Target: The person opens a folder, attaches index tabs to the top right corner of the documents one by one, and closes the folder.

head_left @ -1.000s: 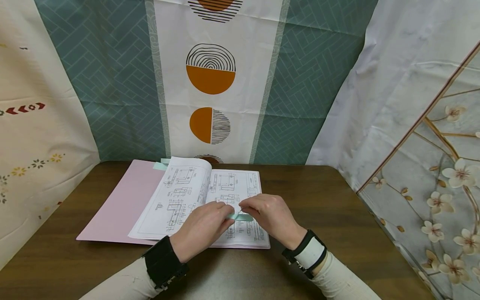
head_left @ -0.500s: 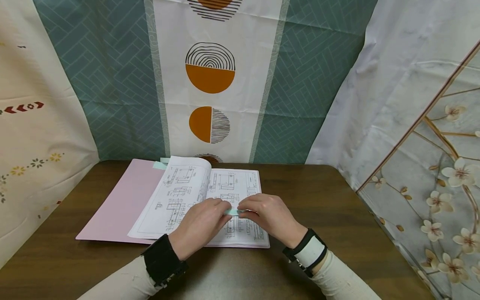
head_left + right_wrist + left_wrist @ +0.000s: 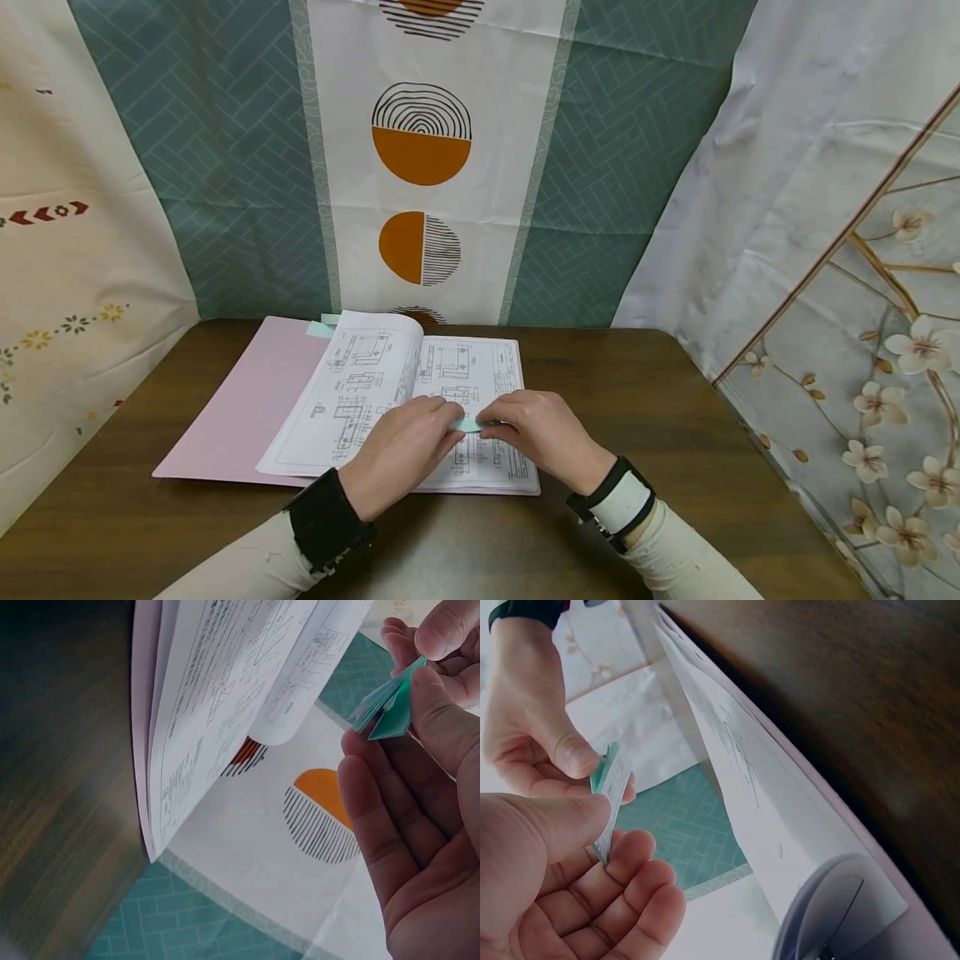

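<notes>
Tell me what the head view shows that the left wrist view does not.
Only the head view shows the pink folder spread on the brown table, both wrist straps, and the open drawing pages readable.

Only the left wrist view shows the left thumb pinching the green sticky-note pad edge-on.

Both show the left hand and right hand holding the pad.

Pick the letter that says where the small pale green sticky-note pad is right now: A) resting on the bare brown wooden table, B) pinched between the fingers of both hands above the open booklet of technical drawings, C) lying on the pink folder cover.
B: the small pale green sticky-note pad is pinched between the left hand and the right hand, above the open booklet of technical drawings.
</notes>
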{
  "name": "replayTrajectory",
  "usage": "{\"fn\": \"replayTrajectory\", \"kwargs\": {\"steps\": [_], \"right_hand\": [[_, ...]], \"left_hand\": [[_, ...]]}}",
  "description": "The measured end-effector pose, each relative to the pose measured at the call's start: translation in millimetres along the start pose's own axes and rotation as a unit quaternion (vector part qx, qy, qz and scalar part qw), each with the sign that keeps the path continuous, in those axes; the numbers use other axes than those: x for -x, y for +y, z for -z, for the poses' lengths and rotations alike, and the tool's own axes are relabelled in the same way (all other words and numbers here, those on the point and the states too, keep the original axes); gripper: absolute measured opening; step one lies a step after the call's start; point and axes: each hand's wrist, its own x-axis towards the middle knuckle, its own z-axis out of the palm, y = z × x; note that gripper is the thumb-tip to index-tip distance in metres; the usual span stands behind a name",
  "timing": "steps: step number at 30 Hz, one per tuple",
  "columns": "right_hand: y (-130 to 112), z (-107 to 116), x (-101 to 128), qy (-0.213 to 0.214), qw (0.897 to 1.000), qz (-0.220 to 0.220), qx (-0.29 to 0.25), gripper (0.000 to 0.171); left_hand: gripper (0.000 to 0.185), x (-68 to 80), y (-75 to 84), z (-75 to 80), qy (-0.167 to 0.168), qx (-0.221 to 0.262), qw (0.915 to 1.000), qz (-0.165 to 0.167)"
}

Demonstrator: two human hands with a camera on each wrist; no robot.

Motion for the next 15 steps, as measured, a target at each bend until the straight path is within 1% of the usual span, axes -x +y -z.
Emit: {"fn": "replayTrajectory", "kwargs": {"steps": [4, 11, 15], "right_hand": [[0.6, 0.7, -0.9, -0.001, 1.0, 0.001, 0.002, 0.026], [0.0, 1.4, 0.3, -0.004, 0.999, 0.001, 0.036, 0.03], [-0.7, 1.1, 0.7, -0.002, 0.999, 0.003, 0.044, 0.031]], "left_hand": [[0.024, -0.6, 0.9, 1.2, -0.002, 0.002, 1.0, 0.003], [0.024, -1.3, 1.9, 0.3, -0.001, 0.005, 1.0, 0.003], [0.024, -1.0, 2.2, -0.2, -0.002, 0.01, 0.9999, 0.004]]}}
